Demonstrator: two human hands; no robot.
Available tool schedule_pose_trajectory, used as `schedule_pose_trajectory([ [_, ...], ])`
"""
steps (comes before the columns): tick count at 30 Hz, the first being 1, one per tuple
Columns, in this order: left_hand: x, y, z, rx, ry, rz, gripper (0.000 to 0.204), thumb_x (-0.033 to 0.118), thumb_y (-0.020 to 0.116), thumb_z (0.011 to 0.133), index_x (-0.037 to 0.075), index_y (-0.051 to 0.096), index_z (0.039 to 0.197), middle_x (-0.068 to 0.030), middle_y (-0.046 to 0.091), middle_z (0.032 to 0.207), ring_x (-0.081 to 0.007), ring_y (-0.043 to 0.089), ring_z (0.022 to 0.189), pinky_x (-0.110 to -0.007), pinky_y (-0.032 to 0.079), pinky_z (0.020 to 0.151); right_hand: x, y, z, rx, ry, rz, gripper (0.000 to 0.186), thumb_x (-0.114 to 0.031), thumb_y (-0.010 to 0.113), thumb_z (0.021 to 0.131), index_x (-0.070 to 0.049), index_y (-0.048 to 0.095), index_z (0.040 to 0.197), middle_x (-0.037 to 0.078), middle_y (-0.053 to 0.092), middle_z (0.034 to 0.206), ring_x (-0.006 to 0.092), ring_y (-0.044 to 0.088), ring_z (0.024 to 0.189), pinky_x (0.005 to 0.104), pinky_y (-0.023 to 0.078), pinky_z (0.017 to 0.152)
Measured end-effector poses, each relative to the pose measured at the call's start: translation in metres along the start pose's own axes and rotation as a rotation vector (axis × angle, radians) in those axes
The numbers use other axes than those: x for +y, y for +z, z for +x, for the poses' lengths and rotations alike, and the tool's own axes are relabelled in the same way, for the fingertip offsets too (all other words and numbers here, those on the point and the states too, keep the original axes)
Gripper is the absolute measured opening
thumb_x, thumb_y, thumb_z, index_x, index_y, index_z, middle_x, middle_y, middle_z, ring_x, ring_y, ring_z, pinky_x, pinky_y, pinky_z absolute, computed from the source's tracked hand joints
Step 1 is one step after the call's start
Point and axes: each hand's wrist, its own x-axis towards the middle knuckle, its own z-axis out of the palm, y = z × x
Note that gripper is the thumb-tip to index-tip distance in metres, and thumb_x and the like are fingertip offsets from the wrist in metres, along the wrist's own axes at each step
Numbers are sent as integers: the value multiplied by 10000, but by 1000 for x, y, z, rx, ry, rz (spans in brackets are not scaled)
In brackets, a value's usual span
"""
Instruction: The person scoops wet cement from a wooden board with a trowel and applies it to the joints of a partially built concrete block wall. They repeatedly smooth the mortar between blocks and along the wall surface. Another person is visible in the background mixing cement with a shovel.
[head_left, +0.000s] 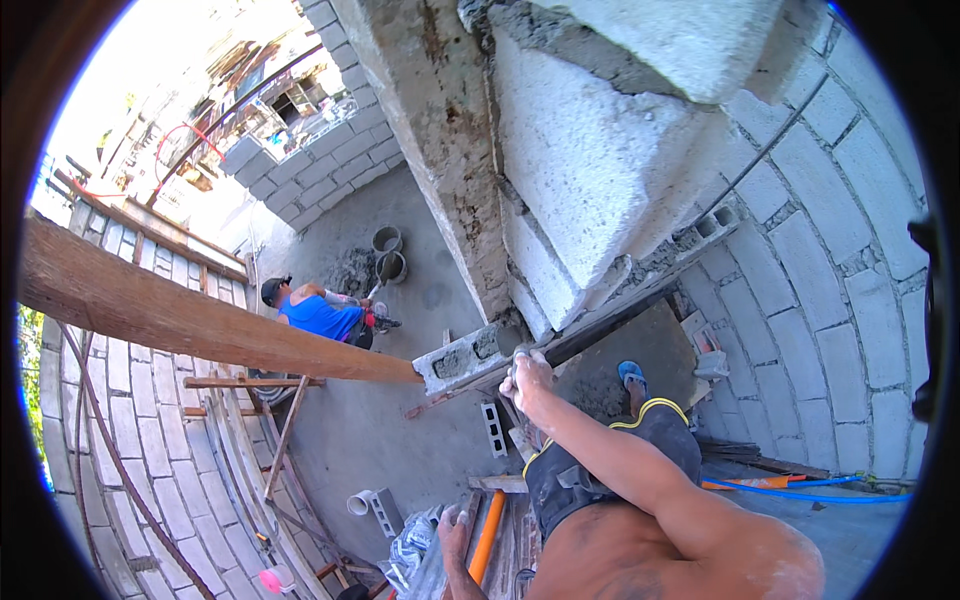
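My right hand is closed in a fist beside the near end of a hollow concrete block whose cells hold grey mortar. A small dark piece shows at its fingers, too little to name. Just beyond rises a wall of pale blocks with mortar in the joints, against a rough concrete column. My left hand, dusty grey, hangs low with its fingers a little apart. It is near a grey corrugated sheet and an orange pipe; whether it touches the sheet I cannot tell.
A wooden beam slants in from the left to the block. Below, a co-worker in a blue top bends near two buckets and a mortar heap. A loose hollow block stands on the floor. Block walls flank both sides.
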Motion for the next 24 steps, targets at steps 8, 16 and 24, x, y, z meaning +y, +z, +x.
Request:
schedule_pose_trajectory([
  [8, -51, -8, -2, -16, -34, 26, 386, 184, 630, 841, -30, 587, 1160, -199, 632, 1118, -295, 603, 1060, -362, 457, 925, 14, 19, 46, 190, -9, 56, 71, -83, 498, 879, -119, 454, 921, 14, 379, 587, 137, 350, 409, 292, 317, 365],
  [16, -63, -6, -22, -42, -113, -76, 410, 204, 642, 836, -26, 584, 1171, -195, 635, 1119, -300, 607, 1059, -369, 465, 920, -26, 48, 61, 83, 7, 163, 110, -48, 476, 825, -92, 434, 917, 72, 400, 589, 174, 367, 423, 362, 421, 419],
  [24, -58, -6, -2, -49, -71, -22, 372, 172, 636, 843, -11, 594, 1164, -183, 650, 1098, -283, 625, 1022, -364, 477, 899, -4, 48, 63, 121, -47, 60, 384, -79, 502, 878, -196, 434, 1238, 48, 539, 931, 157, 521, 688, 327, 423, 512],
])
